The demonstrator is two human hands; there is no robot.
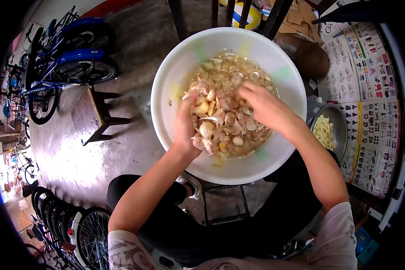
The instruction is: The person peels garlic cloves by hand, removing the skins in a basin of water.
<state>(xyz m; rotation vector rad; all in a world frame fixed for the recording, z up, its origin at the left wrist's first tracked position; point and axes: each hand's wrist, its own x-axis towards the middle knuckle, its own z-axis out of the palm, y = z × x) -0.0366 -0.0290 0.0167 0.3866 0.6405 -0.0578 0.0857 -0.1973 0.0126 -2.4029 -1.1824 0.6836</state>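
Observation:
A large white basin [164, 96] sits in front of me, holding cloudy water with many garlic cloves and loose papery skins [238, 63]. At its left side my left hand [186, 123] is cupped around a heaped handful of garlic cloves [205, 108], some peeled and some in their skins. My right hand [267, 105] reaches in from the right, just above the wet garlic. Its fingers point left and are smeared by motion, so their grip is unclear.
Right of the basin, a metal bowl [339, 130] holds peeled garlic cloves [323, 132]. Beyond it is a surface covered with printed bicycle-parts sheets [366, 112]. A wooden stool [92, 114] stands left on the concrete floor, with bicycles [83, 63] behind. Dark chair slats [229, 13] rise behind the basin.

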